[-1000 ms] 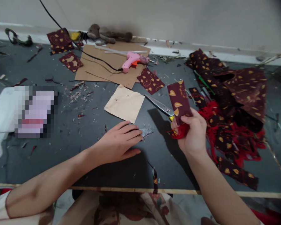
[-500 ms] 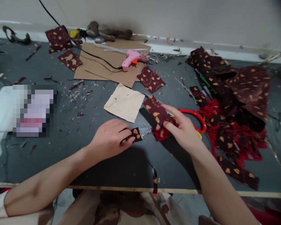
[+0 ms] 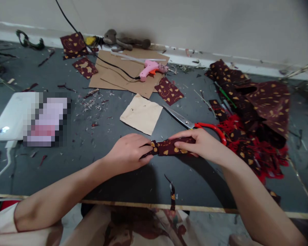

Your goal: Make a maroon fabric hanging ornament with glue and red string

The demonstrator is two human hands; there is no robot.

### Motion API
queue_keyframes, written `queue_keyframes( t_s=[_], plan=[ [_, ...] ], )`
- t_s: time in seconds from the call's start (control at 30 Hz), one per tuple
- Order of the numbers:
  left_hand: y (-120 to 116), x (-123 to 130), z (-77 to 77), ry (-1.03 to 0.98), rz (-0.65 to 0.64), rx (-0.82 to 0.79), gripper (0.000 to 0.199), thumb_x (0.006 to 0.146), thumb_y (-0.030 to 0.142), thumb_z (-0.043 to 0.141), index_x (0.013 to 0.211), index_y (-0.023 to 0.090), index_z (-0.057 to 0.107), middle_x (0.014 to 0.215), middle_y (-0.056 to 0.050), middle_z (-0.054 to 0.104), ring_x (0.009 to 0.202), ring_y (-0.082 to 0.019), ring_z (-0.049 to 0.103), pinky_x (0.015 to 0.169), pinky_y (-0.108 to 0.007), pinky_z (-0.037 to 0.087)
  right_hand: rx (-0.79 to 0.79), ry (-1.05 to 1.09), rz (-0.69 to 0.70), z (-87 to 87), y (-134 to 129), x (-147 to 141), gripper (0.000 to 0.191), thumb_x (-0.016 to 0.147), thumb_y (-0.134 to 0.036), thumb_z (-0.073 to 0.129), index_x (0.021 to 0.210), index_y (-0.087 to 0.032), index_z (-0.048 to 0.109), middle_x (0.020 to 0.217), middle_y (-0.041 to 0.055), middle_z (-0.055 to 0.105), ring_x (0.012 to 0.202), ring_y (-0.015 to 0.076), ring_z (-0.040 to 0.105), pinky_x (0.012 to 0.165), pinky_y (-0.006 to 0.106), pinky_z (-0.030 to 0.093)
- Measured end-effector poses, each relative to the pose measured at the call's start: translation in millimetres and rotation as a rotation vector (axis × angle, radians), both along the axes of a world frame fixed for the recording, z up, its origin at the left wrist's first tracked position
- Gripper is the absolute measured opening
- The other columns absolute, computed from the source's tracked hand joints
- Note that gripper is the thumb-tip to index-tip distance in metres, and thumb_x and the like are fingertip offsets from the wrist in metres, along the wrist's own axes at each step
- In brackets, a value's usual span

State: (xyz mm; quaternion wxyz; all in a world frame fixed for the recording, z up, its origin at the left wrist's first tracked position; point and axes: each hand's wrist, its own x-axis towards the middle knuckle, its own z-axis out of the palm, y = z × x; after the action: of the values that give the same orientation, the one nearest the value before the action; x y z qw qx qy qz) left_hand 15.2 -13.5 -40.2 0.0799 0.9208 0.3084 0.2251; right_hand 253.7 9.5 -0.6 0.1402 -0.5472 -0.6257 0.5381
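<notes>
My left hand [image 3: 130,152] is closed around a small folded piece of maroon fabric [image 3: 154,147] printed with gold drops; most of it hides under my fingers. A wider strip of the same fabric [image 3: 166,147] lies end to end with it, its left edge meeting or slightly overlapping that piece. My right hand [image 3: 205,143] grips this strip's right part, thumb on top and fingers along the far edge. Red-handled scissors [image 3: 187,123] lie just beyond my right hand, blades pointing up-left. A cream square of cloth [image 3: 142,114] rests beyond both hands.
A pink glue gun [image 3: 151,70] sits on cardboard [image 3: 113,80] at the back. Maroon fabric and red threads [image 3: 264,164] are heaped at right. A white power bank [image 3: 15,116] and a phone [image 3: 50,119] lie at left. A thin fabric scrap [image 3: 172,194] is near the front edge.
My right hand has lowered and turned the wide strip flat against the small piece in my left hand, covering the clear, shiny end that showed there. The scissors are now more exposed.
</notes>
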Motion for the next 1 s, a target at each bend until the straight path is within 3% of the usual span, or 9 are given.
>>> queue_keyframes(
  t_s=[0.17, 0.33, 0.47, 0.57, 0.73, 1.0],
  plan=[
    [0.5, -0.1, -0.6, 0.003, -0.001, 0.022, 0.017, 0.083, 0.026, 0.056, 0.088, 0.017, 0.069, 0.091, -0.004, 0.072, 0.08, -0.018, 0.067, 0.071, -0.032, 0.051, -0.033, -0.098, 0.041, 5.6, 4.5, -6.0, 0.026, 0.074, -0.023, 0.059, 0.094, -0.013, 0.072, 0.053, -0.0005, 0.062, 0.032, 0.0044, 0.035, 0.031, 0.018, 0.025],
    [1.1, -0.5, -0.1, 0.017, 0.001, 0.011, 0.017, 0.083, 0.026, 0.057, 0.089, 0.017, 0.069, 0.091, -0.004, 0.072, 0.08, -0.019, 0.067, 0.071, -0.032, 0.052, 0.104, -0.298, 0.131, 8.6, 2.1, -7.5, 0.027, 0.076, -0.023, 0.056, 0.095, -0.018, 0.074, 0.071, 0.0026, 0.071, 0.054, 0.0108, 0.059, 0.049, 0.019, 0.043],
    [1.7, -1.0, 0.4, 0.015, -0.007, 0.005, 0.018, 0.084, 0.027, 0.056, 0.089, 0.017, 0.069, 0.091, -0.004, 0.071, 0.08, -0.019, 0.067, 0.071, -0.032, 0.052, 0.147, -0.365, 0.181, 5.7, 3.7, -3.0, 0.027, 0.077, -0.026, 0.056, 0.097, -0.021, 0.073, 0.078, 0.0026, 0.073, 0.063, 0.0138, 0.063, 0.056, 0.022, 0.047],
    [1.4, -0.9, 0.8, 0.009, -0.01, 0.007, 0.018, 0.084, 0.027, 0.055, 0.088, 0.017, 0.07, 0.09, -0.004, 0.071, 0.08, -0.018, 0.066, 0.072, -0.032, 0.052, 0.133, -0.357, 0.179, 4.5, 4.0, 0.0, 0.027, 0.078, -0.028, 0.056, 0.097, -0.021, 0.073, 0.072, 0.0026, 0.072, 0.055, 0.0126, 0.06, 0.048, 0.021, 0.043],
    [0.8, -0.8, 0.8, 0.014, -0.009, -0.004, 0.018, 0.084, 0.027, 0.055, 0.088, 0.017, 0.069, 0.092, -0.004, 0.071, 0.083, -0.018, 0.065, 0.075, -0.031, 0.051, 0.1, -0.355, 0.177, 7.2, 1.8, -0.8, 0.028, 0.08, -0.028, 0.054, 0.099, -0.018, 0.073, 0.048, -0.0017, 0.06, 0.032, 0.0068, 0.038, 0.034, 0.02, 0.027],
    [0.7, -1.7, 0.8, 0.006, -0.019, -0.032, 0.018, 0.086, 0.026, 0.053, 0.088, 0.017, 0.069, 0.093, -0.003, 0.071, 0.085, -0.018, 0.064, 0.078, -0.032, 0.05, 0.065, -0.412, 0.121, 21.7, -4.0, 20.4, 0.027, 0.078, -0.024, 0.055, 0.096, -0.015, 0.074, 0.054, 0.0008, 0.063, 0.033, 0.0062, 0.04, 0.033, 0.02, 0.027]
  ],
)
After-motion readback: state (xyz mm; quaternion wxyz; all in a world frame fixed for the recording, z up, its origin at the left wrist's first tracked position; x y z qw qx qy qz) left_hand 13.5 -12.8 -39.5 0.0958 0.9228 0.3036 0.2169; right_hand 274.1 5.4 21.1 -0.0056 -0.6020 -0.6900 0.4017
